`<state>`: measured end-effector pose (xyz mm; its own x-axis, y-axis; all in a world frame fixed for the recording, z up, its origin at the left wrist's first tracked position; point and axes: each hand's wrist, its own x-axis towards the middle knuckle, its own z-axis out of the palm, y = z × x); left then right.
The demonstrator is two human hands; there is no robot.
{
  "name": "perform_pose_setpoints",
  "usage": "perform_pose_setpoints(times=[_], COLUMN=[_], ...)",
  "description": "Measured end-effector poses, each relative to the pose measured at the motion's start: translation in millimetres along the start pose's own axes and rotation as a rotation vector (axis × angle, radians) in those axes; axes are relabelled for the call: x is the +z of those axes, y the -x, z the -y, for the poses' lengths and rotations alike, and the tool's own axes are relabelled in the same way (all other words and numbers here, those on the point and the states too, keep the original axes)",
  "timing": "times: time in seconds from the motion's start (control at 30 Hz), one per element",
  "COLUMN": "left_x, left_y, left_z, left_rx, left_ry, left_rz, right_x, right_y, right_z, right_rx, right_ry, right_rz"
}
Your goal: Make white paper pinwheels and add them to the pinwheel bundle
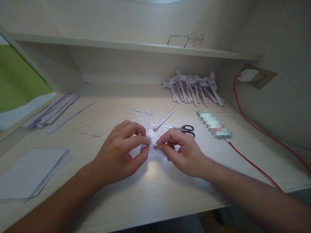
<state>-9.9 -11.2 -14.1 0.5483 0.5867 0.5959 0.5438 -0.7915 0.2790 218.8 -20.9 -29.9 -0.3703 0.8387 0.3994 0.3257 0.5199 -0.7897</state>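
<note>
The fingers [142,137] of the left hand [119,155] and those of the right hand [184,152] pinch 1 small paper piece [148,144] between them, just above the desk [155,191] near its front edge. Scissors [183,129] lie just behind the right hand. Folded paper pieces [194,89] are piled toward the back right corner; paper sheets [29,171] sit at the front left.

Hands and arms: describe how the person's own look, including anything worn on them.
Both arms are bare from the bottom edge of the picture to the fingers: no sleeves, gloves or wristbands. The left hand and the right hand show no rings, watch or markings. Fingernails look short and unpainted. No cable or strap is attached to either arm; the red cable lies apart on the desk.
</note>
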Motion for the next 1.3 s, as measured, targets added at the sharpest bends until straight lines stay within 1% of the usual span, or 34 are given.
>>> perform_pose_setpoints(times=[0.17, 0.3, 0.5, 0.6, 0.7, 0.8, 0.93, 1.07, 1.13, 1.2, 1.23, 1.3], left_x=[0.1, 0.8, 3.6, 5.1, 6.6, 7.9, 10.4, 12.7, 13.2, 12.8, 12.1, 9.6], left_y=[0, -2, 0, 0, 0, 0, 1, 2, 3, 4, 4, 4], left_z=[-2, -4, -5, -6, -6, -7, -7, -6, -6, -7, -8, -9], left_rx=[-0.002, -0.010, -0.005, -0.013, -0.017, -0.036, -0.088, -0.226, -0.310, -0.360, -0.361, -0.329], left_ry=[-0.013, -0.018, -0.022, -0.004, 0.001, -0.009, -0.001, -0.062, -0.093, -0.077, -0.059, -0.011], left_rz=[-0.023, -0.026, 0.009, 0.006, -0.010, -0.020, -0.074, -0.119, -0.099, -0.040, -0.014, -0.007], right_x=[-1, -1, -2, -2, -2, 0, 1, 0, 0, 0, 0, 1], right_y=[-1, 0, 3, 3, 3, 3, 3, 1, 1, 0, 0, 0], right_z=[2, 3, 1, 2, 4, 4, 1, 2, 3, 3, 3, 2], right_rx=[-0.057, -0.052, -0.072, -0.092, -0.105, -0.116, -0.114, -0.126, -0.147, -0.160, -0.160, -0.152], right_ry=[0.054, 0.090, 0.172, 0.214, 0.237, 0.255, 0.264, 0.263, 0.262, 0.259, 0.259, 0.255], right_rz=[0.017, 0.043, 0.132, 0.160, 0.164, 0.130, 0.078, 0.070, 0.072, 0.067, 0.061, 0.031])
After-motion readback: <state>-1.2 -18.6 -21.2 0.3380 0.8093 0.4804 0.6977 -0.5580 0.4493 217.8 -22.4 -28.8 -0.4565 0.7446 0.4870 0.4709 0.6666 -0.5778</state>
